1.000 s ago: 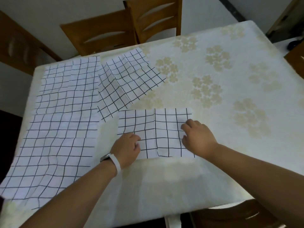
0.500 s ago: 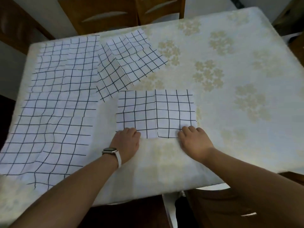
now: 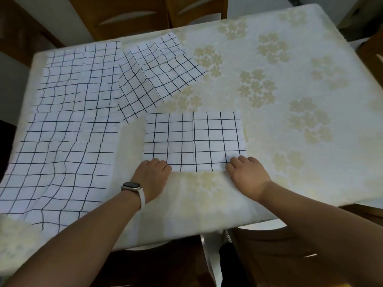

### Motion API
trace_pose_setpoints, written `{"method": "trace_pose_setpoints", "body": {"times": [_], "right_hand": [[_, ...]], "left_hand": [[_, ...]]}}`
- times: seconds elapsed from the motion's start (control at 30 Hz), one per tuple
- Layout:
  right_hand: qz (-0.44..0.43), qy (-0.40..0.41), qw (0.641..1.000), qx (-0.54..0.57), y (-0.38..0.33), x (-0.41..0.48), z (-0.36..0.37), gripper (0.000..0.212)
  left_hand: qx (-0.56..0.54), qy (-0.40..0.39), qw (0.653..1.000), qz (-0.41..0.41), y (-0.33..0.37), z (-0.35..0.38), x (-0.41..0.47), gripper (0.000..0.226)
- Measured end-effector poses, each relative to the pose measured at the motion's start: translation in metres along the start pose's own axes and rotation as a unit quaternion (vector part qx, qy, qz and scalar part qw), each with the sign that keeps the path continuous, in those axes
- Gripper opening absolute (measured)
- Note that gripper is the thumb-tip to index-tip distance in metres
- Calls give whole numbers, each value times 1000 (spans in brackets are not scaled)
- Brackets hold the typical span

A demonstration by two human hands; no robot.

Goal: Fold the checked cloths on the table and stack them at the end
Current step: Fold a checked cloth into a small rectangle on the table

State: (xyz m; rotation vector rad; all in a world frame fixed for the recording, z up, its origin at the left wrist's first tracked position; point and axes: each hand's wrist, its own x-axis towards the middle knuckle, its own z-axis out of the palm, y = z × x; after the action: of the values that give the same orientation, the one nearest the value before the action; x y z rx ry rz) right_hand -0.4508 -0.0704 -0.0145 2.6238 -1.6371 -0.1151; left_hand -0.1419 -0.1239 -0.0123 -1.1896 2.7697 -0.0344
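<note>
While the left hand and right hand, fingers curled, pinched the folded cloth at its near corners, the next fold probably needed both lifted evenly forward.

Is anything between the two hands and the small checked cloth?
Nothing visible: the left hand and the right hand hold the near corners of the small checked cloth with curled fingers.
</note>
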Motion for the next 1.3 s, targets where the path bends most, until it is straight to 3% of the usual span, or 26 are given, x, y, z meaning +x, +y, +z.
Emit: {"method": "trace_pose_setpoints", "body": {"times": [0.17, 0.37, 0.53, 0.67, 0.8, 0.97, 1.1, 1.3], "right_hand": [[-15, -17, 1000, -3, -7, -22, -2, 32], [-8, -47, 999, 8, -22, -49, -6, 39], [-18, -124, 992, 33, -47, -70, -9, 46], [-24, -174, 983, 48, -77, -75, -12, 38], [-36, -207, 976, 56, -103, -71, -10, 35], [-37, -185, 978, 85, -123, -61, -3, 39], [-39, -222, 971, 76, -124, -57, -5, 34], [-66, -198, 971, 115, -105, -55, -22, 33]], "left_hand": [[3, 18, 999, 27, 15, 3, -16, 12], [-19, 24, 999, 23, 35, 9, -40, 24], [-29, -2, 999, -15, 41, 10, -51, 11], [-35, -26, 998, -49, 33, 8, -49, 29], [-24, -32, 996, -83, 21, 7, -43, 30], [-4, -56, 992, -109, 9, 8, -38, 26], [-15, -53, 992, -114, 10, 7, -40, 22], [-69, -57, 995, -42, 63, -5, -48, 17]]}}
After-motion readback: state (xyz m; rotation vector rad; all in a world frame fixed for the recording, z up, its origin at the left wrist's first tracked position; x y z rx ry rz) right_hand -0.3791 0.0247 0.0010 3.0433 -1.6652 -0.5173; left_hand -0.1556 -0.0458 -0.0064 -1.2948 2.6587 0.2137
